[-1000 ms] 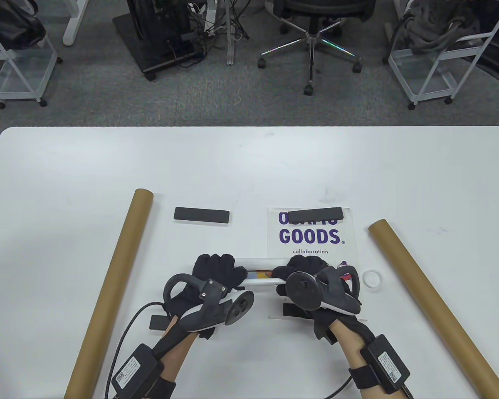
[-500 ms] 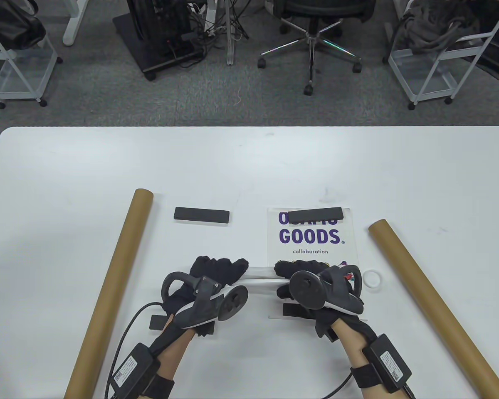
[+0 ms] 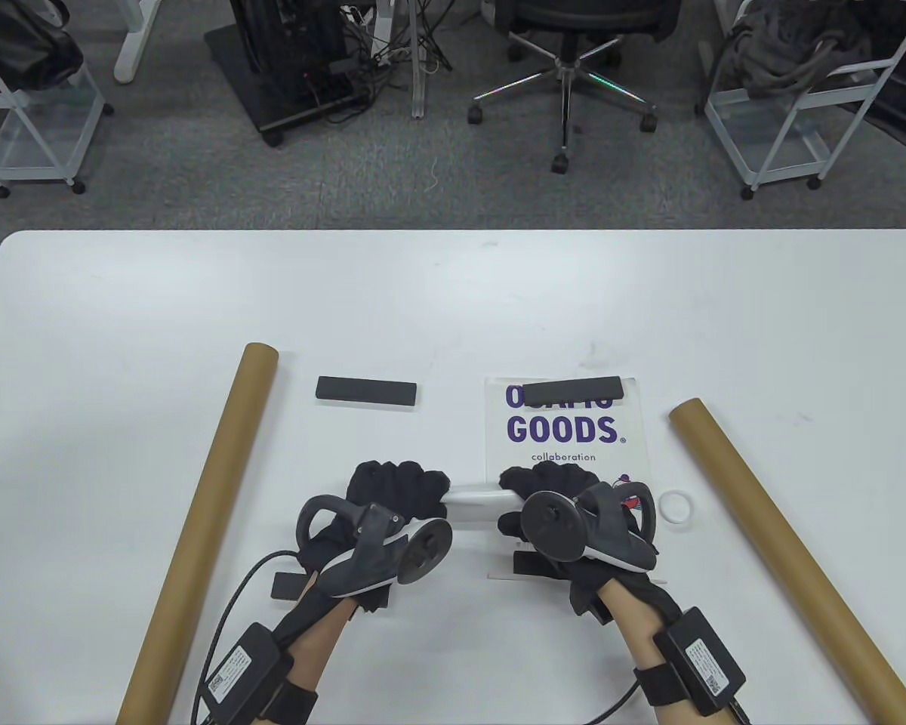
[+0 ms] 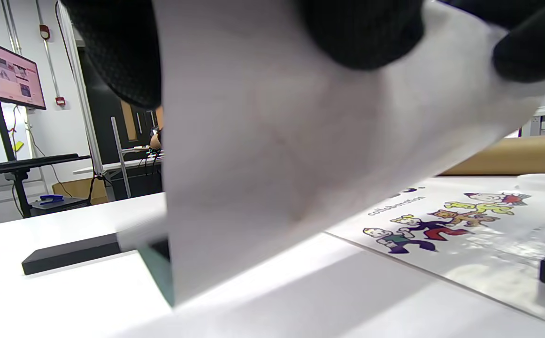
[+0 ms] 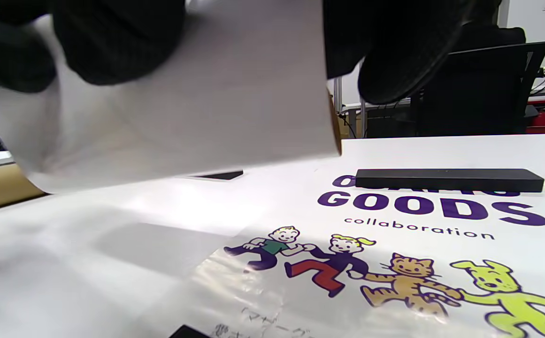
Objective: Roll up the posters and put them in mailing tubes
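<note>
Rolled poster (image 3: 474, 501), white side outward, held crosswise between the two hands above the white table (image 3: 453, 302), near its front edge; left hand (image 3: 392, 495) grips the roll's left end, right hand (image 3: 551, 491) grips its right end, so that only a short middle stretch of the roll shows between the gloves in the table view. In the left wrist view the black gloved fingers (image 4: 361, 33) curl over the top of the roll (image 4: 272, 141); in the right wrist view the fingers (image 5: 117, 37) wrap the roll (image 5: 183, 112) likewise, clear of the tabletop. Both hands lie knuckles up, forearms entering from the front edge and converging, a tracker on the back of each.

A second poster (image 3: 566, 430), flat, printed "GOODS collaboration", lies under and beyond the right hand; a black bar (image 3: 572, 390) rests across its far edge; another black bar (image 3: 366, 391) lies to the left on the bare table. Left mailing tube (image 3: 204, 521) and right mailing tube (image 3: 785, 551) flank the hands, well apart from them; a white ring (image 3: 676, 507) sits just beside the right hand.
</note>
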The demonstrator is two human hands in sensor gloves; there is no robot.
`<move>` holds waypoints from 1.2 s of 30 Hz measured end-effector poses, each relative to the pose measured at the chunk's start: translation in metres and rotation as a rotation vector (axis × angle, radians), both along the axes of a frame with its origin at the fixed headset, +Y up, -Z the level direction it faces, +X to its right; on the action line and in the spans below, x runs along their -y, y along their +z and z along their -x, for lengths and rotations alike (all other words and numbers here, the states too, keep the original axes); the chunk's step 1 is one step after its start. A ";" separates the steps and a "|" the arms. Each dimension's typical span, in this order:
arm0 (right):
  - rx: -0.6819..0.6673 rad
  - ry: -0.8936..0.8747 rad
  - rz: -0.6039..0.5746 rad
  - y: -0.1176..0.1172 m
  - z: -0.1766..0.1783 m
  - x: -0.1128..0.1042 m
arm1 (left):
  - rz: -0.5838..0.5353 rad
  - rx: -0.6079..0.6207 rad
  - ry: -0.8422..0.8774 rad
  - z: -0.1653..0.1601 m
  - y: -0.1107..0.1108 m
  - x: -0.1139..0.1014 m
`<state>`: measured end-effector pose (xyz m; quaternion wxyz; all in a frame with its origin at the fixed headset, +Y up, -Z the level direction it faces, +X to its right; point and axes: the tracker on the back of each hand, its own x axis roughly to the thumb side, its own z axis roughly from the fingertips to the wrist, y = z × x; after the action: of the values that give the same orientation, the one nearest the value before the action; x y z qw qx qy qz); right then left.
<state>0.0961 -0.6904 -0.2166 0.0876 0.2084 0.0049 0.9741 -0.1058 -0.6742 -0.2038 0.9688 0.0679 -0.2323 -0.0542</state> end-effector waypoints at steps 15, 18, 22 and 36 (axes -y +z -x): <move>0.013 0.059 -0.022 0.004 0.006 0.002 | -0.128 0.012 -0.154 -0.007 0.007 -0.001; 0.004 0.060 -0.018 0.004 0.006 0.001 | -0.087 0.017 -0.123 -0.006 0.007 0.000; -0.008 0.032 0.003 0.003 0.004 0.002 | -0.067 0.011 -0.099 -0.003 0.005 -0.001; -0.001 -0.010 0.062 0.000 -0.001 0.003 | -0.076 -0.003 -0.082 -0.001 0.004 0.002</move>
<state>0.0966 -0.6933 -0.2168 0.0986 0.2061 0.0341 0.9730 -0.1044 -0.6760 -0.2000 0.9627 0.0951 -0.2314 -0.1028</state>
